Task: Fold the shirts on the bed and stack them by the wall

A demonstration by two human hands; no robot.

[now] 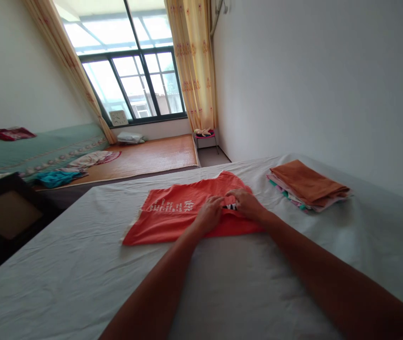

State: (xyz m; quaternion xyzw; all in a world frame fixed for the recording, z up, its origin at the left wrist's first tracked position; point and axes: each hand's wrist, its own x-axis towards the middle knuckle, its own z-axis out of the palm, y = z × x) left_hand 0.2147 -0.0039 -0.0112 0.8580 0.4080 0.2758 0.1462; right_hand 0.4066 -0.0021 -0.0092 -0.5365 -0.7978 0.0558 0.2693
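An orange-red T-shirt (173, 196) with white printed writing lies spread flat on the pale bed sheet (88, 259). My left hand (210, 213) is closed on the cloth near the shirt's middle, fingers curled at a fold. Close beside it, my right hand (246, 204) grips the same fabric toward the shirt's right end, its fingers bent inward. A small black-and-white striped patch (230, 206) shows between the two hands. The fingertips are partly hidden by the hands and the cloth.
To the right sits a stack of folded clothes (304, 184), brown on top. Beyond the bed are a low wooden platform (152, 156) with loose clothes, a pink stool (205, 135) and a window (134, 80) with yellow curtains. Dark furniture (6, 217) stands at the left.
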